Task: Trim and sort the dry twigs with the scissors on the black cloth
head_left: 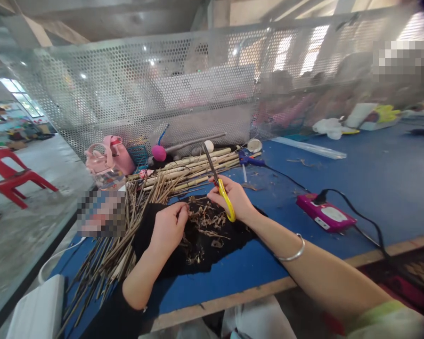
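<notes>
My right hand (232,197) is closed on a pair of scissors with yellow handles (226,201), the dark blades pointing up and away. Below it, a black cloth (229,252) lies on the blue table, with dry brown plant bits (210,219) scattered over it. My left hand (171,223) is at the left side of these bits, its fingers pinched together. Whatever sits between those fingertips is too small to make out. Left of the cloth lies a loose heap of thin dry sticks (127,240).
Thicker pale sticks (198,167) lie behind the cloth, with a blue glue gun (250,160) at their right. A magenta power socket (325,213) with a black cable sits to the right. Pink bottles (108,160) stand at back left, before a perforated metal screen (155,94).
</notes>
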`<control>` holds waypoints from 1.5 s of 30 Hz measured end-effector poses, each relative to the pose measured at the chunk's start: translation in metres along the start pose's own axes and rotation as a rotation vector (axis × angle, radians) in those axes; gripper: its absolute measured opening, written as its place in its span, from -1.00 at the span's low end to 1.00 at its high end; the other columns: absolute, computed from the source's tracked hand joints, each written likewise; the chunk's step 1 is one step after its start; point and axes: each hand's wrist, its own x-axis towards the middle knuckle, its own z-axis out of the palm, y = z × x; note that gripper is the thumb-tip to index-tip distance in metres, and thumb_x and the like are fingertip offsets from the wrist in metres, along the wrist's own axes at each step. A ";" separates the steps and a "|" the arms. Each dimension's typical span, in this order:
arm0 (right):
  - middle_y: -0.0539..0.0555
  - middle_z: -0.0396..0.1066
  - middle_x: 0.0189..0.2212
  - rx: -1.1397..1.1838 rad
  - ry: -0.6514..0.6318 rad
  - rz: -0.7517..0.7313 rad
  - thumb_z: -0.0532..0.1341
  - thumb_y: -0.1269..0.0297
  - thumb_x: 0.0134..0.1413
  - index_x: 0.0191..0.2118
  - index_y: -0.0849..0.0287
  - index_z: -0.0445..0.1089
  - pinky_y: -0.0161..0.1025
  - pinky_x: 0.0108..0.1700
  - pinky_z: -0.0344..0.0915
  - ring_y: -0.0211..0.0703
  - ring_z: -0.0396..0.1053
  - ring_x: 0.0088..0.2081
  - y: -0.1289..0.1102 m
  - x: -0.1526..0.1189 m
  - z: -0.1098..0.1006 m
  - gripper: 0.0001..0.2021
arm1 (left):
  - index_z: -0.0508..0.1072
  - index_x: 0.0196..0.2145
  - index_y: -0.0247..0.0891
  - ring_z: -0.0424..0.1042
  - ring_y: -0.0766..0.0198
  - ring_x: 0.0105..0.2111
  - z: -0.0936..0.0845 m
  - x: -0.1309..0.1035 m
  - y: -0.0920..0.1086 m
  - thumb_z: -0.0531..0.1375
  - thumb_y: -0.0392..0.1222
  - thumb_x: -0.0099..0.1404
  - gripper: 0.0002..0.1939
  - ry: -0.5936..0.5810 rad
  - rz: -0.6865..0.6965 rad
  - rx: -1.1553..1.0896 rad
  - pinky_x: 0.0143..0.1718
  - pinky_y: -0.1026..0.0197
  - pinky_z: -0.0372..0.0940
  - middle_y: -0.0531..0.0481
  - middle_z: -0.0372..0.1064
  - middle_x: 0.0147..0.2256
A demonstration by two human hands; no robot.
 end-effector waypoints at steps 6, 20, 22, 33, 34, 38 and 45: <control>-0.10 0.32 -0.56 0.052 -0.126 0.066 0.30 0.29 -0.21 -0.12 0.19 0.24 -0.36 -0.45 0.21 -0.34 0.23 -0.54 -0.011 -0.017 0.018 -0.56 | 0.47 -0.29 -0.26 0.45 0.26 -0.43 0.003 -0.002 0.001 0.03 -0.05 0.28 -0.70 0.203 -0.168 -0.273 -0.31 0.27 0.30 -0.02 0.49 -0.40; -0.10 0.33 -0.48 0.250 -0.134 0.132 0.32 0.38 -0.25 -0.06 0.13 0.13 -0.36 -0.44 0.26 -0.33 0.28 -0.52 -0.001 -0.031 0.048 -0.45 | 0.45 -0.15 -0.31 0.45 0.21 -0.28 0.031 -0.011 0.011 0.14 0.05 0.19 -0.59 -0.169 -0.396 -1.043 -0.23 0.18 0.35 -0.12 0.48 -0.25; -0.07 0.35 -0.46 0.187 -0.174 0.141 0.30 0.37 -0.21 -0.05 0.14 0.18 -0.36 -0.45 0.27 -0.32 0.29 -0.52 0.002 -0.030 0.046 -0.49 | 0.44 -0.17 -0.31 0.44 0.25 -0.35 0.030 -0.012 0.011 0.16 0.05 0.16 -0.60 -0.175 -0.443 -1.028 -0.31 0.21 0.36 -0.08 0.48 -0.30; -0.02 0.37 -0.41 -0.218 -0.148 0.025 0.27 0.14 -0.09 -0.07 0.17 0.27 -0.28 -0.33 0.27 -0.24 0.31 -0.41 -0.002 -0.020 0.021 -0.56 | 0.21 -0.41 -0.22 0.11 0.50 -0.69 0.028 -0.009 0.005 0.05 0.09 0.23 -0.69 0.014 -0.508 -0.864 -0.67 0.43 0.08 0.19 0.15 -0.59; -0.03 0.35 -0.43 -0.312 -0.154 0.030 0.28 0.11 -0.11 -0.05 0.16 0.25 -0.29 -0.36 0.25 -0.25 0.29 -0.43 -0.007 -0.019 0.016 -0.53 | 0.18 -0.43 -0.22 0.04 0.51 -0.70 0.027 -0.009 0.005 0.05 0.11 0.23 -0.68 0.027 -0.509 -0.863 -0.69 0.45 0.00 0.22 0.07 -0.61; 0.05 0.35 -0.31 -0.602 -0.243 0.014 0.30 0.00 -0.18 -0.02 0.14 0.21 -0.21 -0.29 0.25 -0.15 0.30 -0.33 -0.017 -0.018 0.004 -0.41 | 0.14 -0.45 -0.21 0.01 0.51 -0.67 0.023 -0.011 0.008 0.05 0.19 0.19 -0.61 0.023 -0.497 -0.912 -0.68 0.45 -0.04 0.22 0.00 -0.60; 0.21 0.29 -0.08 -0.623 -0.327 -0.176 0.34 -0.08 -0.29 0.02 0.18 0.20 -0.02 -0.04 0.22 0.05 0.26 -0.05 -0.010 -0.021 0.010 -0.27 | 0.26 -0.34 -0.22 0.11 0.42 -0.64 0.029 -0.015 0.010 0.05 0.15 0.21 -0.65 -0.085 -0.383 -0.910 -0.62 0.36 0.11 0.16 0.09 -0.60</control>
